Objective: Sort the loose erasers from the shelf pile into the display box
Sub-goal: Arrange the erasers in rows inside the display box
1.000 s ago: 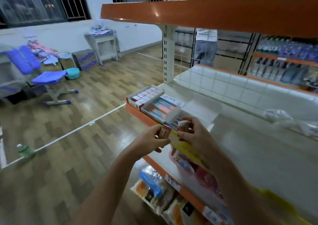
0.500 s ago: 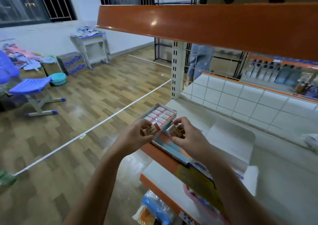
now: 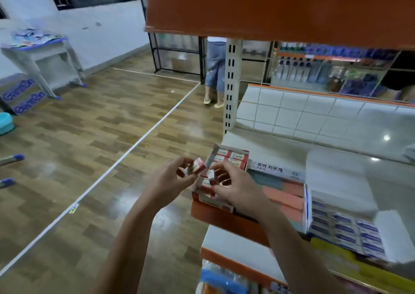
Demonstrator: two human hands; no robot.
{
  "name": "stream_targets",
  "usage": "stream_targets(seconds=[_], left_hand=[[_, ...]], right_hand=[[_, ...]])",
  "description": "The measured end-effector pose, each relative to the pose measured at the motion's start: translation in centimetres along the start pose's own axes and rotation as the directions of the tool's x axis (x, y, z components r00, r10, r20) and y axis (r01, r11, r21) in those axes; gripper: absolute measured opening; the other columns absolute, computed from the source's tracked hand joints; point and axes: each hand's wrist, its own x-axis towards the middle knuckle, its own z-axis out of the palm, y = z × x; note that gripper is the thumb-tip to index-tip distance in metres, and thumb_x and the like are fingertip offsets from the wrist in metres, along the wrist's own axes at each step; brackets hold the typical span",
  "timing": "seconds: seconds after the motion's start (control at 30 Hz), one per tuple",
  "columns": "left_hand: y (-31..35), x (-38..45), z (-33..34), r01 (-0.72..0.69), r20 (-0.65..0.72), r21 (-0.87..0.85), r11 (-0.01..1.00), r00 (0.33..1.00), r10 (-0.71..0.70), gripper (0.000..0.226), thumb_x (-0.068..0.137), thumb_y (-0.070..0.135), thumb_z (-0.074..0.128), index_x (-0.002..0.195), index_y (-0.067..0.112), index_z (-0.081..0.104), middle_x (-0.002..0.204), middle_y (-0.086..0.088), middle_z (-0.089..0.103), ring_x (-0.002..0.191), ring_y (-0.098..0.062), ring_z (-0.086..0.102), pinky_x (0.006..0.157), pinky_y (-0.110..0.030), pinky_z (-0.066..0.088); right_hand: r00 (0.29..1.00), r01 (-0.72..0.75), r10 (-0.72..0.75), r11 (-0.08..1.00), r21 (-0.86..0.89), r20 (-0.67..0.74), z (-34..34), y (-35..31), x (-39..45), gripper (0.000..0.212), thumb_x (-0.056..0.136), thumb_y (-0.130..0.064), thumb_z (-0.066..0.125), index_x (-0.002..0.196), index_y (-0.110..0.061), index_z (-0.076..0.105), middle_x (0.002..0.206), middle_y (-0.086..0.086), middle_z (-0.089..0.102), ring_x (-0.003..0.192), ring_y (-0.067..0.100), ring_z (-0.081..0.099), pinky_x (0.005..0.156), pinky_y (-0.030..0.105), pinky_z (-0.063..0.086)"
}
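Two hands, the left hand (image 3: pixel 167 181) and right hand (image 3: pixel 235 187), each hold one small eraser (image 3: pixel 195 166). Three open display boxes (image 3: pixel 226 158) of erasers sit side by side on one shelf (image 3: pixel 336 181).

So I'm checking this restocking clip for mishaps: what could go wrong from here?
The box sits at the shelf's front edge, so a push from the right hand might tip it to the floor. The left hand pinches its eraser out over the floor; a slip would likely drop it there.
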Motion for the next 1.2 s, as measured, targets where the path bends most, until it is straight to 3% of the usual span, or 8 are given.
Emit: stream_targets(seconds=[0.27,0.5,0.67,0.77,0.9,1.0,1.1,1.2], left_hand=[[-1.3,1.1,-0.7,-0.065,0.065,-0.091,0.994,0.995,0.071,0.027,0.08,0.017,0.07,0.098,0.035,0.061,0.094,0.01,0.061,0.074,0.001,0.056,0.065,-0.012,0.042],[-1.8,1.7,-1.0,-0.096,0.12,-0.122,0.988,0.987,0.11,0.029,0.081,0.022,0.069,0.096,0.044,0.058,0.094,0.016,0.061,0.079,0.004,0.056,0.065,-0.013,0.041],[-1.9,1.8,-1.2,-0.095,0.136,-0.107,0.99,0.985,0.11,0.026,0.081,0.026,0.069,0.1,0.041,0.059,0.097,0.014,0.061,0.08,0.004,0.056,0.065,-0.017,0.041],[-2.0,1.7,-1.4,-0.111,0.123,-0.087,0.99,0.985,0.121,0.028,0.08,0.025,0.07,0.096,0.045,0.058,0.096,0.015,0.061,0.079,0.005,0.056,0.063,-0.01,0.04],[-1.8,1.9,-1.2,-0.124,0.157,-0.028,0.992,0.979,0.127,0.027,0.08,0.032,0.069,0.105,0.039,0.061,0.1,0.016,0.059,0.082,0.001,0.057,0.065,-0.016,0.04],[-0.7,2.9,-0.4,-0.191,0.169,0.072,0.979,0.97,0.177,0.035,0.078,0.039,0.067,0.112,0.035,0.062,0.099,0.017,0.055,0.084,0.0,0.055,0.064,-0.017,0.038],[0.7,4.3,1.0,-0.3,0.193,0.205,0.932,0.945,0.262,0.039,0.08,0.031,0.07,0.118,0.03,0.061,0.103,0.013,0.055,0.087,-0.004,0.051,0.066,-0.014,0.035],[2.2,5.9,3.0,-0.387,0.232,0.293,0.874,0.916,0.328,0.036,0.082,0.03,0.068,0.116,0.027,0.059,0.112,0.009,0.059,0.102,-0.011,0.05,0.079,-0.022,0.04]], right_hand=[[0.996,0.006,-0.018,0.991,-0.131,-0.09,2.7,-0.1,0.1,0.033,0.081,-0.021,0.07,0.107,-0.034,0.055,0.103,-0.012,0.062,0.093,0.001,0.057,0.082,0.01,0.044],[0.993,0.05,-0.08,0.952,-0.302,-0.085,3.1,-0.3,-0.2,0.02,0.088,-0.023,0.062,0.108,-0.022,0.063,0.101,-0.015,0.058,0.09,-0.009,0.043,0.079,-0.004,0.03],[0.995,0.056,-0.084,0.906,-0.419,-0.048,3.6,-0.3,0.1,0.02,0.092,-0.019,0.055,0.109,-0.019,0.066,0.109,-0.003,0.061,0.101,0.008,0.049,0.082,0.008,0.031],[0.996,0.05,-0.077,0.888,-0.456,-0.04,3.8,-0.2,0.3,0.02,0.093,-0.018,0.054,0.107,-0.018,0.069,0.114,-0.003,0.059,0.106,0.011,0.047,0.092,0.02,0.035],[0.998,0.044,-0.061,0.89,-0.454,-0.023,3.6,-0.2,0.4,0.02,0.092,-0.017,0.056,0.107,-0.018,0.07,0.113,-0.003,0.059,0.106,0.01,0.048,0.091,0.02,0.038],[0.987,-0.036,-0.036,0.899,-0.437,-0.156,2.8,0.0,-0.2,0.02,0.092,-0.017,0.057,0.109,-0.015,0.067,0.113,-0.003,0.058,0.104,0.009,0.052,0.089,0.016,0.039],[0.928,-0.19,0.02,0.885,-0.424,-0.373,1.4,1.1,-1.3,0.026,0.092,-0.022,0.056,0.118,-0.018,0.06,0.119,-0.004,0.055,0.105,0.007,0.053,0.092,0.019,0.044],[0.889,-0.323,0.099,0.828,-0.458,-0.448,0.7,2.4,-2.4,0.031,0.091,-0.031,0.056,0.12,-0.02,0.055,0.119,-0.006,0.052,0.105,0.005,0.049,0.085,0.013,0.036]])
